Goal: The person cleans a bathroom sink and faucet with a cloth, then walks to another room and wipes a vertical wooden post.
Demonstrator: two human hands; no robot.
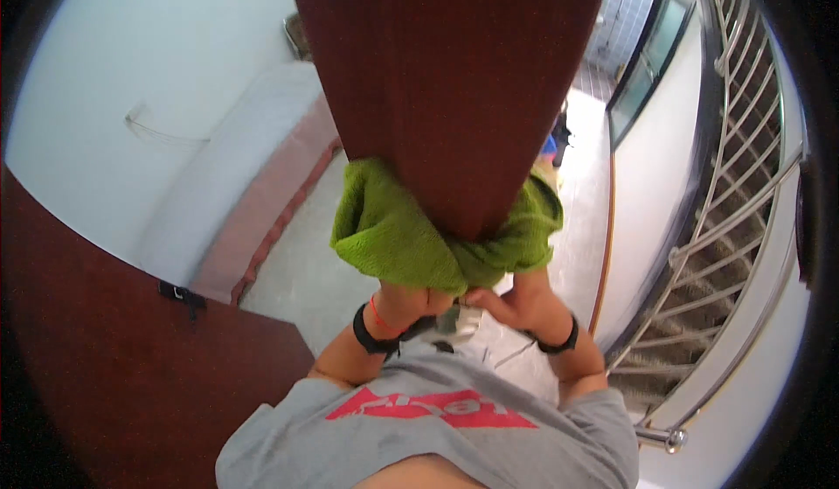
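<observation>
A green towel (393,235) is draped around the near end of a broad, dark red-brown wooden piece (446,78), which looks like a door frame or post. The towel covers both side edges and the front. My left hand (409,300) grips it at the left, with most of its fingers hidden under the cloth. On the other side, my right hand (527,301) holds the towel's right part, its thumb pointing inward toward the left hand. The two hands are close together in front of the wood.
At left, a dark red door (149,384) with a black latch (182,295) stands beside a bed with a pink skirt (262,201). Metal stair railings (743,192) curve along the right. Farther back are a glass-paned door (651,56) and a tiled room (616,17).
</observation>
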